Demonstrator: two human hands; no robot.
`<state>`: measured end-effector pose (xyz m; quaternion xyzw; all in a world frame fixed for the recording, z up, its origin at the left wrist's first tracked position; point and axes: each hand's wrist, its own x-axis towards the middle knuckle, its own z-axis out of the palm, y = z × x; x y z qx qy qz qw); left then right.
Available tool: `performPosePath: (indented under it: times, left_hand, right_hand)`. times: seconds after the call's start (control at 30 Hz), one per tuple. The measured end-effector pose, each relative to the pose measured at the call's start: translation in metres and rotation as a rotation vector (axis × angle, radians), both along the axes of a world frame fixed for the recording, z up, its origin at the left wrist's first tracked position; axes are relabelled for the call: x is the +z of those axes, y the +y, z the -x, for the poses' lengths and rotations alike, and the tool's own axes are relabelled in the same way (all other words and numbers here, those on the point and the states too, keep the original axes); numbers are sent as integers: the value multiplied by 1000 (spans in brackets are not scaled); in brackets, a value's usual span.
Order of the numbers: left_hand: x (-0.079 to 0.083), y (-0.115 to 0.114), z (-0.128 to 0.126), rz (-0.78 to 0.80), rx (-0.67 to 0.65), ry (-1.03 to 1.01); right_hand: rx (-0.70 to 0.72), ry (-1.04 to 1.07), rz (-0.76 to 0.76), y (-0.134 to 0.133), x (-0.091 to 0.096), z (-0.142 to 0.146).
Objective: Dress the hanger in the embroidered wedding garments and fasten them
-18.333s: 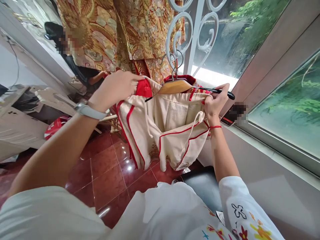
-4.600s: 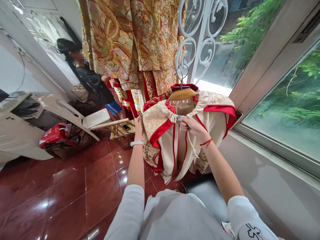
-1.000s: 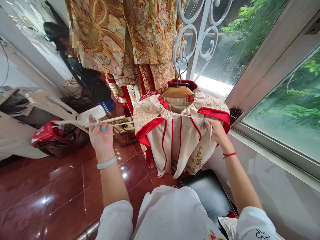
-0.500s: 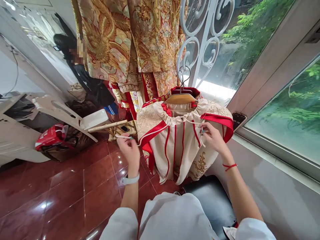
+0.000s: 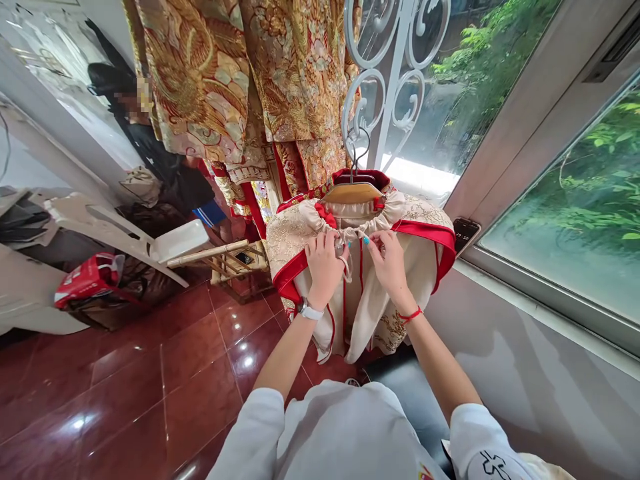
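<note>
A cream garment [image 5: 373,287] with red trim and gold embroidery hangs from a wooden hanger [image 5: 353,194], its neckline gathered on a thin cream drawstring [image 5: 349,270]. My left hand [image 5: 324,265] is closed at the front left of the gathered neckline, and a loop of the drawstring dangles beside its fingers. Close by on the right, my right hand [image 5: 389,263] pinches at the middle of the neckline, thumb and index finger together. The fingers partly hide the cord there, and the two hands' fingertips are a short gap apart.
Gold embroidered robes [image 5: 200,87] hang behind. A white scrolled grille [image 5: 393,87] stands before the window, with a phone [image 5: 465,235] on the sill at right. At left are a bamboo rack [image 5: 235,257], a white chair [image 5: 177,241], a red bag [image 5: 90,277] and another person [image 5: 155,150].
Both hands have come together at the neckline's centre; the left moved right and up, the right moved left. The cord, stretched out leftward before, now hangs in a loop.
</note>
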<state>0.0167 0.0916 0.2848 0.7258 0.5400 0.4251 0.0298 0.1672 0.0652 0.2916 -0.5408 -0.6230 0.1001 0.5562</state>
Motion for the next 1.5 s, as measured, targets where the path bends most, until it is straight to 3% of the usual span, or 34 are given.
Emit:
performPosePath:
  times: [0.1,0.23,0.4,0.47,0.53,0.6,0.73,0.87,1.0,1.1,1.2,1.33,1.5]
  left_hand:
    - [8,2,3,32,-77,53]
    - [23,4,16,166,-260,-20]
    - [38,1,70,649,-827,-297]
    - [39,-1,95,814,-1036,-254]
    - [35,-3,111,905,-1122,-167]
    - [28,-4,114,909,-1107,-155]
    - [14,2,95,846,-1081,-178]
    - [14,14,79,853,-1060,-190]
    - [16,16,46,806,-850,-416]
    - [11,5,9,694,-685,-625]
    - [5,-8,-12,639,-606,-846]
    - [18,-8,1,641,-551,-1086]
    - [49,2,35,702,-565,-1228]
  right_hand:
    - [274,217,158,-3,5,0]
    - [303,286,222,-6,7,-9]
    - [289,339,322,-13,6,-34]
    - [321,346,369,-16,6,-40]
    - [360,341,397,-18,6,-39]
    - [379,332,394,-18,7,-33]
    - [387,310,348,-18,14,-24]
    - [397,293,390,-26,18,-30]
    - [397,311,406,-33,16,-37]
    - [394,299,374,-34,10,-36]
    - [337,287,332,-31,1,-35]
    - [150,246,187,-20,1,-42]
    - [51,106,-57,-2,39,-60]
